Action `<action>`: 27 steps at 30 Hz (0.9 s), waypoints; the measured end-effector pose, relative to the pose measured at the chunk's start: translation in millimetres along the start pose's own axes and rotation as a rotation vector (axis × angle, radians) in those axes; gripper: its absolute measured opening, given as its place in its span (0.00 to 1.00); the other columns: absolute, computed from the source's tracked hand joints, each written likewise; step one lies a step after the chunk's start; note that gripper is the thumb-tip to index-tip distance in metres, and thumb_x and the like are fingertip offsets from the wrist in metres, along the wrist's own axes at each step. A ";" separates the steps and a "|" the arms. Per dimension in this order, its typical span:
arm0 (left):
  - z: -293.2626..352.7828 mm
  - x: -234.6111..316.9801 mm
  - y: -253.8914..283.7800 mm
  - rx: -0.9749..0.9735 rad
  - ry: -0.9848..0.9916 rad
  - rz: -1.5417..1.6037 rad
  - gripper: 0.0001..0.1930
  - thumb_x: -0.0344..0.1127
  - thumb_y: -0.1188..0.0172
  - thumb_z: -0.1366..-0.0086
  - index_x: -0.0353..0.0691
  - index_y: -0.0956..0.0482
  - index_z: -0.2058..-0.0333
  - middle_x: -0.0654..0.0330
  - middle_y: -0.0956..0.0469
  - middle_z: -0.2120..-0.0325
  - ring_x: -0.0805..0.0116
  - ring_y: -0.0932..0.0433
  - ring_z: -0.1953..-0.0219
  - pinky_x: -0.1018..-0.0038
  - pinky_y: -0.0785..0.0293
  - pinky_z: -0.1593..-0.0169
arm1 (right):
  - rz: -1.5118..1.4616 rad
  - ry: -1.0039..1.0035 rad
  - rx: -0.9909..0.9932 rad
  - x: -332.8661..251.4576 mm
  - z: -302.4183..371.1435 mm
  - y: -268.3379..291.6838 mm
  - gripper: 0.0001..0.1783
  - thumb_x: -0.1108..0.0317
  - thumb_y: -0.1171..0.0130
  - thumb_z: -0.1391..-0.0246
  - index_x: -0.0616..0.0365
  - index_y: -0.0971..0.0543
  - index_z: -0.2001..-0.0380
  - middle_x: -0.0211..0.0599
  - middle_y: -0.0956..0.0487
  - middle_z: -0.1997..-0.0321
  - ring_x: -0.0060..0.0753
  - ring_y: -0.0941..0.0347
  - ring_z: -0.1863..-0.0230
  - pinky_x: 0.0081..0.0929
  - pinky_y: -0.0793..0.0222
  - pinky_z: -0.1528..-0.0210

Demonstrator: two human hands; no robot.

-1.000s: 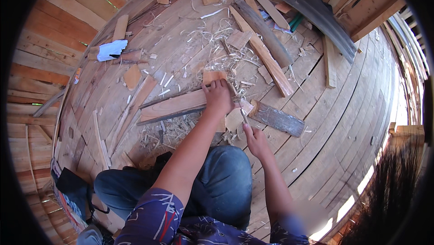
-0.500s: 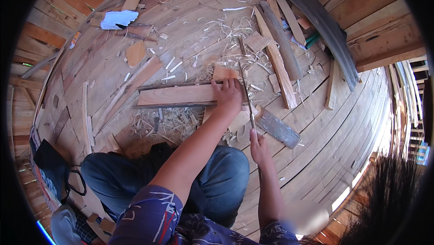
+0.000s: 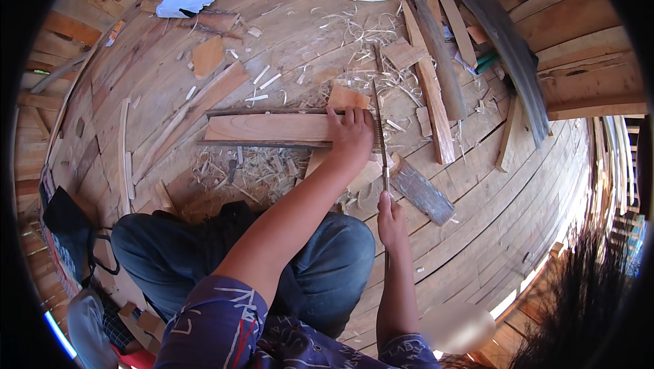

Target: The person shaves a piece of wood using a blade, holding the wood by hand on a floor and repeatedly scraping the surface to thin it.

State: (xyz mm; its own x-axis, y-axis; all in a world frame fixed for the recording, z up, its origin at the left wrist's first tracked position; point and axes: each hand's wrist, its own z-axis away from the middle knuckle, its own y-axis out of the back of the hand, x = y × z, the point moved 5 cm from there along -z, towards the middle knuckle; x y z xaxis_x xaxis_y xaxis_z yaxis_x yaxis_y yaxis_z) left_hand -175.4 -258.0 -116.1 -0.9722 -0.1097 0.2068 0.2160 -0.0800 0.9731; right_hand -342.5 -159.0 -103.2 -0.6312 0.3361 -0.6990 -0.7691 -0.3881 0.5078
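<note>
Clasping likely stiff plank [image 3: 269,128] near its end, best for steadiness, with left hand [image 3: 353,139], and gripping saw [image 3: 381,130] by handle in right hand [image 3: 391,222].

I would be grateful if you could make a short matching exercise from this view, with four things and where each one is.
Things:
1. Pale blue sheet
2. Right hand
3. Rough grey piece of wood
4. Left hand

Places:
A. Resting on the right end of the plank
B. Lying toward the picture's upper left
C. Lying to the right of the saw
D. Gripping the saw's handle

Right pairs: 1-B, 2-D, 3-C, 4-A
</note>
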 end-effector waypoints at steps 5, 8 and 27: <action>7.2 3.4 -17.0 0.266 0.009 -0.137 0.25 0.41 0.40 0.42 0.33 0.28 0.49 0.51 0.28 0.53 0.53 0.32 0.45 0.32 0.50 0.38 | -0.009 -0.062 -0.038 13.8 45.8 9.4 0.30 0.50 0.58 0.31 0.68 0.32 0.77 0.40 0.37 0.83 0.28 0.41 0.75 0.37 0.39 0.70; -1.0 -1.8 -28.3 0.306 0.067 -0.215 0.47 0.55 0.24 0.64 0.32 0.33 0.48 0.54 0.30 0.53 0.56 0.33 0.45 0.33 0.46 0.39 | -0.046 -0.068 -0.050 14.7 34.6 2.3 0.30 0.49 0.59 0.31 0.68 0.32 0.77 0.40 0.37 0.83 0.29 0.41 0.75 0.37 0.40 0.71; -5.2 -0.2 -3.4 -0.045 0.023 0.009 0.32 0.44 0.35 0.45 0.32 0.30 0.46 0.49 0.28 0.50 0.53 0.33 0.43 0.31 0.54 0.36 | -0.054 -0.036 -0.052 25.6 30.2 3.2 0.29 0.46 0.62 0.30 0.56 0.33 0.79 0.21 0.40 0.83 0.16 0.47 0.80 0.24 0.50 0.78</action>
State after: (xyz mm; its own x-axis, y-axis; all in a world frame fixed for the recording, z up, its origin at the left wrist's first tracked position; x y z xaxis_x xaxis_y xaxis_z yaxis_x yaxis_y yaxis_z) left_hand -175.5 -262.9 -120.0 -0.9679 -0.1337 0.2130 0.2295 -0.1231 0.9655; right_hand -364.1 -125.7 -104.3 -0.5929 0.3882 -0.7055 -0.7965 -0.4120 0.4426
